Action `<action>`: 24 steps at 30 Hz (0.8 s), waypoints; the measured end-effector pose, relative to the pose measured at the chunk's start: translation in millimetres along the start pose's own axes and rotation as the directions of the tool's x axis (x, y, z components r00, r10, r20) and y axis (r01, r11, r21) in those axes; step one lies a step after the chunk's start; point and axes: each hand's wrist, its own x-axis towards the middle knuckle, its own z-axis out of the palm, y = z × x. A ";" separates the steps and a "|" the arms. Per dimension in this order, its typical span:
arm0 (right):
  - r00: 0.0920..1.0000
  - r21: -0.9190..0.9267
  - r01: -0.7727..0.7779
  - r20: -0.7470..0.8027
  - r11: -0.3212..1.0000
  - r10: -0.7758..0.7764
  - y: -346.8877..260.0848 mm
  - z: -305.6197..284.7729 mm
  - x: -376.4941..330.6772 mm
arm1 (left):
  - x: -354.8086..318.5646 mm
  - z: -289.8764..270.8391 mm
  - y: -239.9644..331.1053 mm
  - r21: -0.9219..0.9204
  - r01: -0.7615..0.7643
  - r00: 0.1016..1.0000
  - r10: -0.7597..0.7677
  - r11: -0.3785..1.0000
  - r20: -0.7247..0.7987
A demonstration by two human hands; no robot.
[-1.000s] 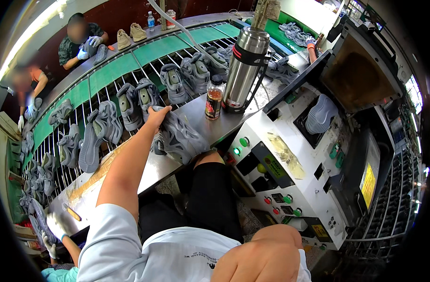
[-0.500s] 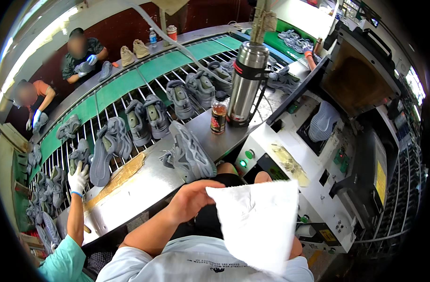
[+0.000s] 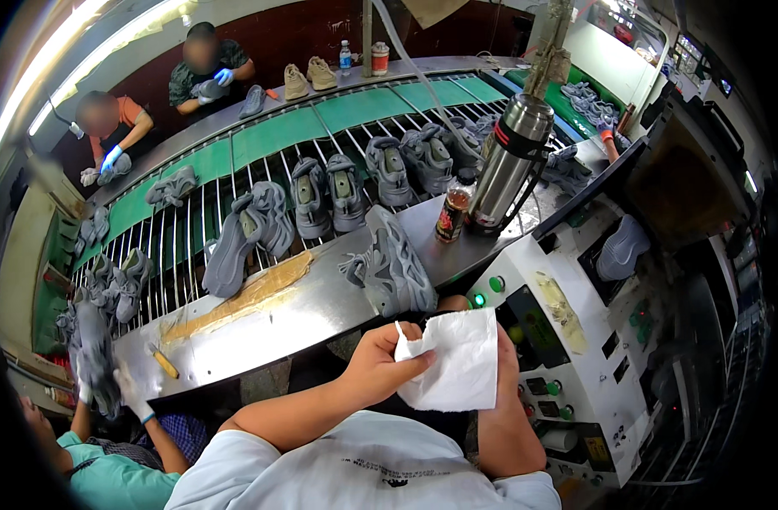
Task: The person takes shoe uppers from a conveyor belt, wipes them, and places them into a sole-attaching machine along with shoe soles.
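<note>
A white tissue (image 3: 453, 361), smaller and looking folded, hangs in front of my body between both hands. My left hand (image 3: 387, 361) pinches its left edge, thumb across the front. At its right edge is my right hand (image 3: 506, 361), gripping it with most fingers hidden behind the sheet. Just beyond my hands, a grey sneaker (image 3: 391, 263) stands on the metal table edge, its chunky sole turned toward the right. Neither hand touches the shoe.
Grey sneakers (image 3: 328, 195) line the roller conveyor (image 3: 198, 221). A steel thermos (image 3: 512, 161) and dark-capped bottle (image 3: 451, 212) stand ahead. At right is a white machine (image 3: 525, 340) with its lid raised. A co-worker's gloved hand (image 3: 134, 395) is near shoes at left; a yellow-handled tool (image 3: 165, 365) lies nearby.
The tissue has gone from spread wide to a smaller, folded-looking piece, closer to my left hand. The view has shifted left. The co-worker at left has drawn back from the conveyor and now holds shoes.
</note>
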 end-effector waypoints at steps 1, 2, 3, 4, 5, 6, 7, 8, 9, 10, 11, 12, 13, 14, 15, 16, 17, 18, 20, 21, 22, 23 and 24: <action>0.997 -0.046 0.049 0.065 0.998 -0.046 -3.0 7.8 -3.1 | -0.5 0.1 0.2 0.021 0.011 1.000 -0.010 1.000 -0.022; 0.987 -0.088 0.101 0.133 0.991 -0.089 -5.8 14.1 -6.4 | -1.5 0.7 1.7 0.035 0.009 1.000 -0.009 0.999 -0.010; 0.990 -0.095 0.019 0.140 0.995 -0.006 -12.5 10.5 -10.4 | -2.9 1.1 4.0 0.051 0.008 1.000 -0.009 0.999 0.002; 0.992 -0.207 0.032 0.127 0.978 -0.006 -15.0 15.8 -14.3 | -5.0 1.2 4.5 0.066 0.008 1.000 -0.009 0.998 0.013; 0.993 -0.317 0.043 0.115 0.947 -0.007 -18.5 22.0 -18.3 | -5.7 -2.5 -0.9 0.057 -0.038 0.998 0.036 0.998 0.048; 0.995 -0.423 0.057 0.099 0.904 -0.016 -20.7 24.5 -22.1 | -7.3 1.1 2.6 -0.064 0.067 0.997 -0.065 0.996 0.029; 0.998 -0.368 -0.033 0.035 0.929 0.049 -21.0 18.0 -23.9 | -9.0 7.1 9.9 -0.186 0.168 0.986 -0.167 0.968 0.021; 0.999 -0.336 -0.042 0.017 0.941 0.051 -21.1 17.7 -25.8 | -11.0 10.5 12.8 -0.305 0.262 0.963 -0.268 0.916 0.025; 0.999 -0.304 -0.047 0.005 0.951 0.051 -22.6 19.0 -26.3 | -12.1 5.8 10.9 -0.327 0.313 0.949 -0.306 0.892 0.076; 0.999 -0.272 -0.052 -0.007 0.961 0.052 -23.2 19.3 -27.5 | -14.8 7.0 10.5 -0.337 0.325 0.945 -0.315 0.884 0.085; 1.000 -0.258 -0.027 -0.001 0.966 0.028 -21.5 16.1 -29.8 | -17.5 10.2 12.7 -0.347 0.337 0.941 -0.325 0.875 0.094; 1.000 -0.257 -0.013 0.007 0.966 0.015 -21.3 15.3 -31.0 | -19.1 11.8 13.9 -0.357 0.347 0.937 -0.333 0.867 0.103; 1.000 -0.257 0.001 0.015 0.966 0.003 -21.1 14.7 -32.1 | -20.9 11.9 12.8 -0.368 0.341 0.940 -0.323 0.865 0.111; 1.000 -0.256 0.015 0.023 0.967 -0.009 -21.1 14.0 -33.0 | -23.2 11.9 11.1 -0.380 0.335 0.942 -0.313 0.862 0.119; 0.999 -0.247 0.022 0.032 0.969 -0.014 -22.2 13.2 -33.8 | -24.3 12.0 9.7 -0.392 0.330 0.944 -0.304 0.859 0.129; 0.999 -0.237 0.028 0.040 0.971 -0.019 -23.9 12.9 -34.6 | -24.4 11.9 9.9 -0.403 0.343 0.940 -0.309 0.849 0.148; 0.999 -0.228 0.035 0.048 0.973 -0.024 -25.5 12.6 -35.3 | -24.3 11.7 10.8 -0.412 0.355 0.935 -0.313 0.839 0.168; 0.998 -0.230 0.046 0.056 0.972 -0.034 -26.5 12.3 -35.8 | -24.5 12.2 11.5 -0.422 0.367 0.930 -0.317 0.829 0.187; 0.996 -0.233 0.069 0.072 0.970 -0.053 -28.3 11.8 -36.5 | -26.3 15.2 10.8 -0.398 0.336 0.942 -0.296 0.853 0.160; 0.996 -0.229 0.069 0.072 0.971 -0.054 -29.4 11.9 -36.7 | -26.9 16.5 9.6 -0.387 0.321 0.947 -0.286 0.864 0.148; 0.996 -0.225 0.069 0.072 0.972 -0.054 -30.5 12.3 -36.6 | -26.9 16.8 8.9 -0.387 0.322 0.947 -0.285 0.864 0.152; 0.996 -0.221 0.069 0.072 0.973 -0.055 -31.1 12.0 -36.9 | -26.8 16.8 8.5 -0.387 0.322 0.946 -0.283 0.864 0.156; 0.995 -0.228 0.075 0.076 0.971 -0.059 -31.6 11.2 -37.5 | -26.7 17.0 8.3 -0.386 0.321 0.947 -0.280 0.865 0.160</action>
